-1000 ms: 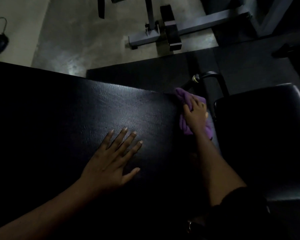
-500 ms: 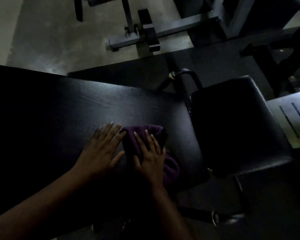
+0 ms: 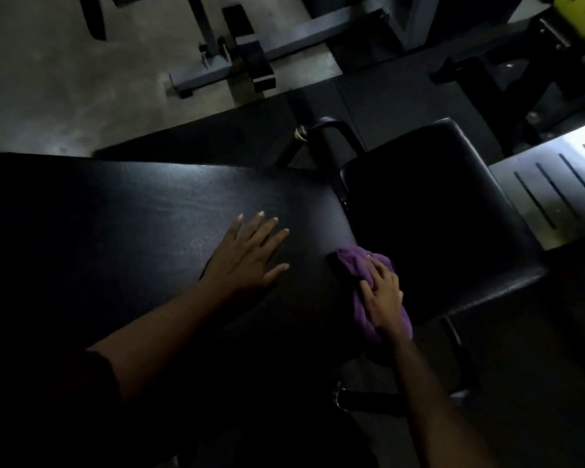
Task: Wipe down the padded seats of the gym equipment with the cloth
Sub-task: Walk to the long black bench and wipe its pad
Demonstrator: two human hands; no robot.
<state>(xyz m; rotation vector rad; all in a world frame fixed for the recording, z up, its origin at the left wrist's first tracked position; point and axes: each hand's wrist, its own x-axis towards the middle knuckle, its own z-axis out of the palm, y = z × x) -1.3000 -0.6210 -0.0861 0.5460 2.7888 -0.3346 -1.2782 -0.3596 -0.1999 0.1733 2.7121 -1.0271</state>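
Your right hand [image 3: 382,295], fingers pressed on the cloth [image 3: 358,265], has swept from beside your flat, splayed left hand [image 3: 247,258] to the pad [image 3: 149,204] edge, so this stroke is nearly finished.

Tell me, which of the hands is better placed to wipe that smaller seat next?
The right hand: it presses the purple cloth at the smaller seat's edge. The left hand lies flat, empty.

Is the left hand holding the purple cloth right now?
No, the left hand lies flat and bare on the long bench pad, while the right hand presses the purple cloth at the pad's end.
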